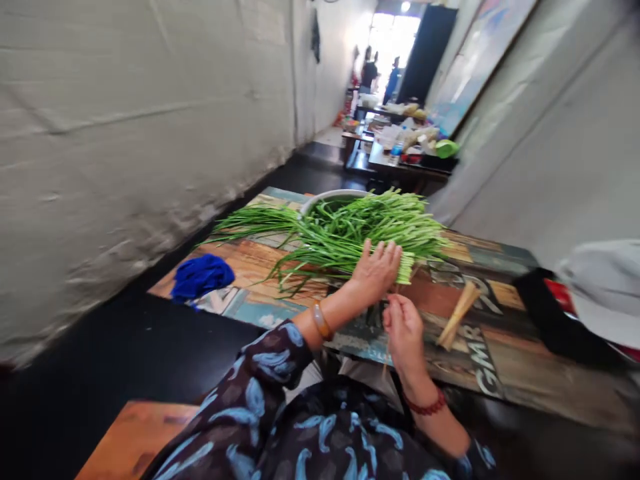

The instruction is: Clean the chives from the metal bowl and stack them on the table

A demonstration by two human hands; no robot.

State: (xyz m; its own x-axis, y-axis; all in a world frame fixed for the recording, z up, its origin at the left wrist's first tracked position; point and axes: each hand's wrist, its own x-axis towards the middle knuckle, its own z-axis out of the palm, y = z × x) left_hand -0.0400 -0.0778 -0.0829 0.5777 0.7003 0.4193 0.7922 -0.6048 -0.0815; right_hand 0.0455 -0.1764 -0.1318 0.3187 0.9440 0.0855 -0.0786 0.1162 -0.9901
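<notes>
Patterned top (345, 430) closest, below the table (530, 360). Left hand (376, 268) palm down on the greens (345, 230), fingers nearly straight, slightly parted, not gripping; greens heaped in and beside a bowl (336, 193). Right hand (406, 328) with thumb and fingers pinched closed on a thin strand (385, 353), tail hanging. Straws (459, 317) off to the right, cloth (203, 277) far left. Risks, by judgement: too light a palm, hence stalks fanning loose; too sharp a tug, hence strand snapping or stems bruising; leaves tangled, hence neighbours dragged along.
</notes>
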